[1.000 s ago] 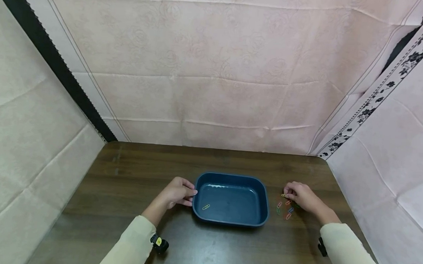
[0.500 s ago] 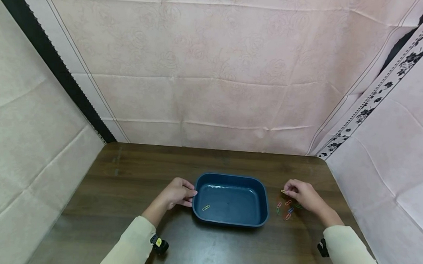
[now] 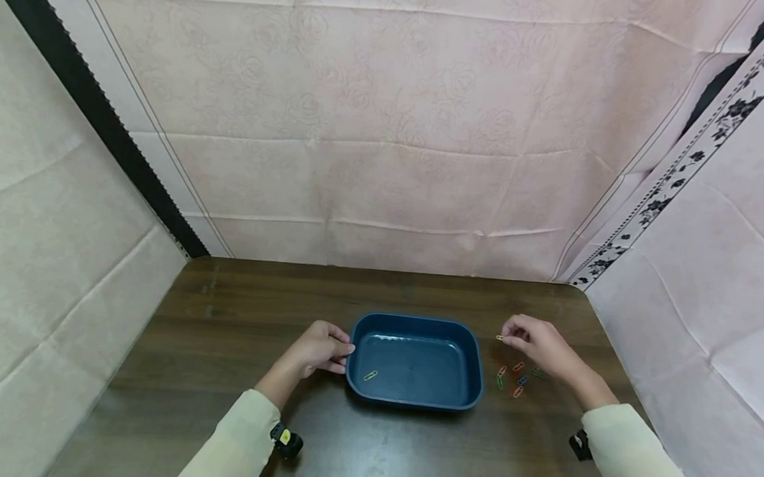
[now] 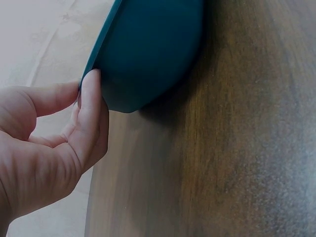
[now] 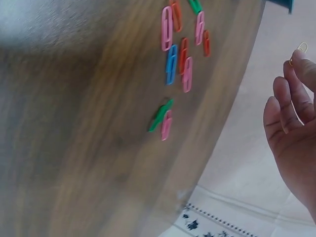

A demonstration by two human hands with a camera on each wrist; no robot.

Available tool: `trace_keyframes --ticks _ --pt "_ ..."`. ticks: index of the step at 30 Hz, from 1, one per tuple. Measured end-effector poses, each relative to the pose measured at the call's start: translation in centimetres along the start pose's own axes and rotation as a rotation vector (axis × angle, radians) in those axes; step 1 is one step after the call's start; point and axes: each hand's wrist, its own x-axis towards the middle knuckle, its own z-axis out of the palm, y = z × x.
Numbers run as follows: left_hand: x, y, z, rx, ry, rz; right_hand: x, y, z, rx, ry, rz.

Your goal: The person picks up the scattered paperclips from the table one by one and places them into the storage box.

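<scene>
At its left rim, the blue rectangular tray point(image 3: 420, 374) is pinched between the thumb and fingers of my left hand point(image 3: 320, 347); the left wrist view shows the grip on the tray's rim point(image 4: 101, 42). One yellow paper clip point(image 3: 370, 375) lies inside the tray, towards its left. Right of the tray, my right hand point(image 3: 541, 342) is raised above the table and pinches another yellow paper clip point(image 5: 303, 47) by its end. Below that hand several loose clips lie on the wood, among them a blue paper clip point(image 5: 171, 64), a pink paper clip point(image 5: 167, 28) and a green paper clip point(image 5: 160, 116).
The brown wooden table point(image 3: 256, 289) extends around the tray. Pale cloth point(image 3: 388, 123) hangs behind the table's far edge and along both sides. A small black wrist camera point(image 3: 288, 441) sits on the left sleeve, another point(image 3: 581, 445) on the right.
My right hand has lifted the yellow paper clip off the pile and moved it up and slightly left, towards the tray. The left hand and tray hold still.
</scene>
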Motion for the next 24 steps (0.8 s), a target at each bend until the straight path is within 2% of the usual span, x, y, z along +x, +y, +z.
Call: trace_keyframes --ticks 14,24 --pt "0.1 0.2 -0.1 -0.005 -0.004 -0.003 1.4 -3.7 -0.4 0.056 -0.039 -0.073" --pt "0.1 0.1 -0.1 -0.005 -0.003 -0.005 2.6 -5.5 0.4 0.077 -0.103 -0.155"
